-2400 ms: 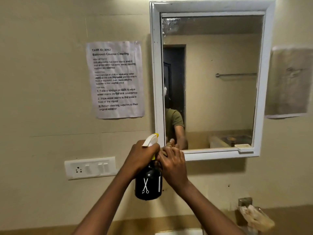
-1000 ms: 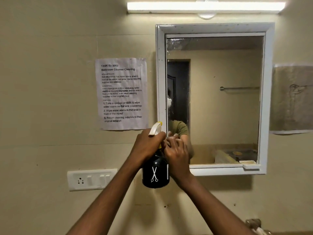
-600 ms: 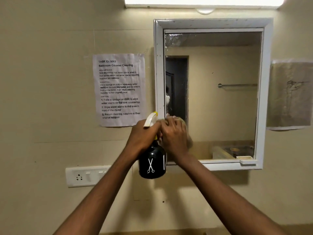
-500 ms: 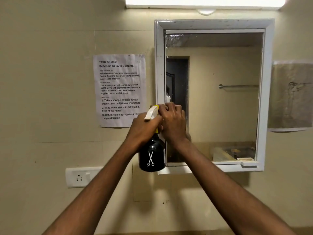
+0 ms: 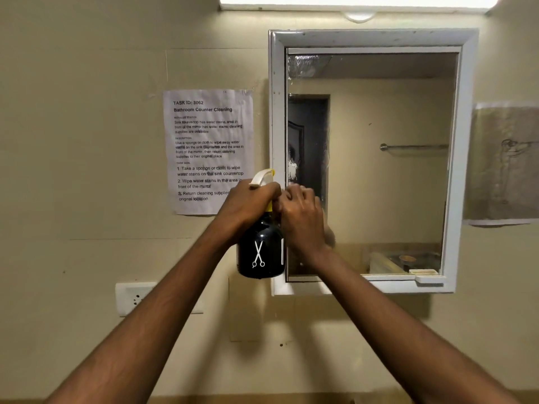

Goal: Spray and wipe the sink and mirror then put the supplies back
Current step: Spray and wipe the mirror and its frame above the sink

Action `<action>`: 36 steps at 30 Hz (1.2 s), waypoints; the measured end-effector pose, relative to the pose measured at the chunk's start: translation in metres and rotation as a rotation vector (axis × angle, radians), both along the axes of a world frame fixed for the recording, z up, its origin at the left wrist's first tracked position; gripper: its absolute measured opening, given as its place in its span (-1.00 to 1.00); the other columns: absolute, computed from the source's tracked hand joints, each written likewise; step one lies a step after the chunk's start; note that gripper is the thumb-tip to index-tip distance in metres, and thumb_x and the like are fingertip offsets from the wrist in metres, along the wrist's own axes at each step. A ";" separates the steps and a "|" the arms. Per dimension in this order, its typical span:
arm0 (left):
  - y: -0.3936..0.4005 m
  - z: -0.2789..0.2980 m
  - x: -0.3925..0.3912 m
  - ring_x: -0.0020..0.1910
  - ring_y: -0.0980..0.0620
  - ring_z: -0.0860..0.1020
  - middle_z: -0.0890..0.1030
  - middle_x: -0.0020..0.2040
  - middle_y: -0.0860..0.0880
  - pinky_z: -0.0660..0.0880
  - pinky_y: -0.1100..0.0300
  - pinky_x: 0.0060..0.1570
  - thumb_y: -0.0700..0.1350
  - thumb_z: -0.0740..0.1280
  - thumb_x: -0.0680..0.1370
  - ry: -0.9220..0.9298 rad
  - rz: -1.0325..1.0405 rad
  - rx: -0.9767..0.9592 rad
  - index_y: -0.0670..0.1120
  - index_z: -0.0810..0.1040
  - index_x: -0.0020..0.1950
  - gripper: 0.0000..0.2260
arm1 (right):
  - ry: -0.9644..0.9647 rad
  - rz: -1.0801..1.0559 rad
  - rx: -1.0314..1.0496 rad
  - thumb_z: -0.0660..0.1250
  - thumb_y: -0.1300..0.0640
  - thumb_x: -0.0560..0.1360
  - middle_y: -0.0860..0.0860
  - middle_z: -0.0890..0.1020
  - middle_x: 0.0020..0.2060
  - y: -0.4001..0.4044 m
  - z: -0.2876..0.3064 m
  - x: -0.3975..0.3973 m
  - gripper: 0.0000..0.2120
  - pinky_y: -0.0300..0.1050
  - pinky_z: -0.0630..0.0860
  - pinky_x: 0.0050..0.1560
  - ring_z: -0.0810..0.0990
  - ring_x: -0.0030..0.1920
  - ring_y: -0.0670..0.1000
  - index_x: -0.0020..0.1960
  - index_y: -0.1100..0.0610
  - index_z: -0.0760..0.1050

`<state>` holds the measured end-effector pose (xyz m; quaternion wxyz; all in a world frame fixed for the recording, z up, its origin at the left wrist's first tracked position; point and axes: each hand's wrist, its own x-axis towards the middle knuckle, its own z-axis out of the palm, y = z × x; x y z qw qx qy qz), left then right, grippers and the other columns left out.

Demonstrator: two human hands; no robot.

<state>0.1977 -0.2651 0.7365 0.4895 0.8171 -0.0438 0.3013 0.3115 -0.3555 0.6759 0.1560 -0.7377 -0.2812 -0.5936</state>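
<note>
The spray bottle hung before the mirror's lower left corner, left hand on its neck, right hand just beside. A notice sat left of the mirror, a socket plate below it, a lamp above.

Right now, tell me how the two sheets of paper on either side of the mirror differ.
The left sheet is white with crisp printed text, headed Bathroom Counter Cleaning; the right sheet is brownish and carries only a faint drawing. The left hand overlaps the left sheet's lower corner; the right sheet is cut off by the frame's edge. Both hang on the wall.

Beige wall carries mirror, notice, socket plate
</note>
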 end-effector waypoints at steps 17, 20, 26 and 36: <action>0.005 0.017 0.010 -0.22 -0.11 0.64 0.70 -0.19 -0.16 0.55 -0.17 0.08 0.02 0.27 0.32 -0.001 -0.044 -0.050 -0.11 0.59 -0.20 -0.77 | -0.002 -0.014 -0.033 0.44 0.14 0.43 0.17 0.58 0.03 -0.002 -0.013 0.010 -0.71 0.13 0.51 -0.01 0.54 0.04 0.22 0.12 0.18 0.52; 0.006 0.027 0.008 -0.13 -0.20 0.65 0.69 -0.14 -0.17 0.55 -0.19 0.08 0.06 0.26 0.30 -0.055 -0.007 -0.022 -0.14 0.60 -0.14 -0.68 | -0.067 0.010 -0.034 0.36 0.13 0.47 0.17 0.58 -0.03 0.000 0.014 0.005 -0.77 0.09 0.48 -0.13 0.53 -0.04 0.21 0.09 0.19 0.52; 0.010 0.056 0.005 -0.19 -0.14 0.60 0.66 -0.08 -0.25 0.54 -0.10 0.00 0.05 0.28 0.35 -0.108 -0.049 -0.032 -0.14 0.60 -0.15 -0.72 | -0.063 -0.028 0.042 0.43 0.06 0.46 0.16 0.59 0.02 0.012 0.073 0.007 -0.71 0.11 0.52 -0.09 0.55 0.00 0.21 0.12 0.16 0.53; 0.014 0.040 0.016 -0.34 -0.06 0.56 0.64 -0.31 -0.12 0.52 0.02 -0.17 -0.04 0.27 0.40 -0.072 -0.056 -0.065 -0.13 0.56 -0.19 -0.82 | -0.112 0.046 -0.007 0.48 0.18 0.35 0.15 0.58 -0.03 0.005 -0.011 0.008 -0.62 0.14 0.53 -0.03 0.54 0.01 0.22 0.12 0.16 0.46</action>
